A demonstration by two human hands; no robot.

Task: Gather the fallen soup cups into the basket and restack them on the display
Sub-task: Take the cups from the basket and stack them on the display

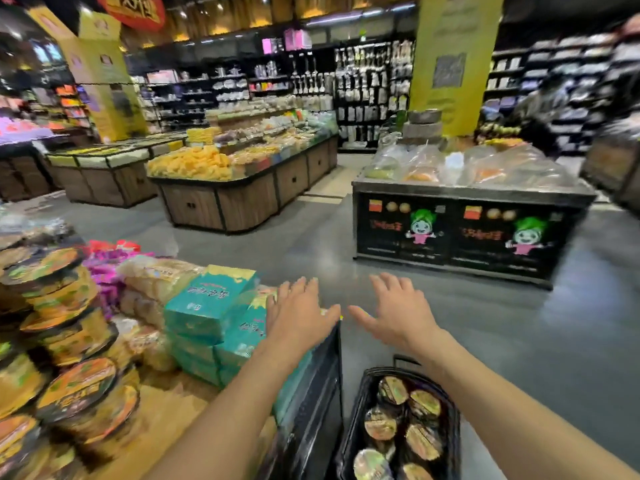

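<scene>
Round foil-lidded soup cups (424, 441) are sitting gathered in the black plastic basket (353, 431) — restacking is apparently still waiting. Left hand (299, 317) and right hand (398, 317) are hovering spread, empty, near leaning orange-lidded cups (79, 386) on the display surface (166, 410).

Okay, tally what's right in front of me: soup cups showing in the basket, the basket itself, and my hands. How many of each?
soup cups showing in the basket: 6
basket: 1
hands, left hand and right hand, both open and empty: 2
total: 9
</scene>
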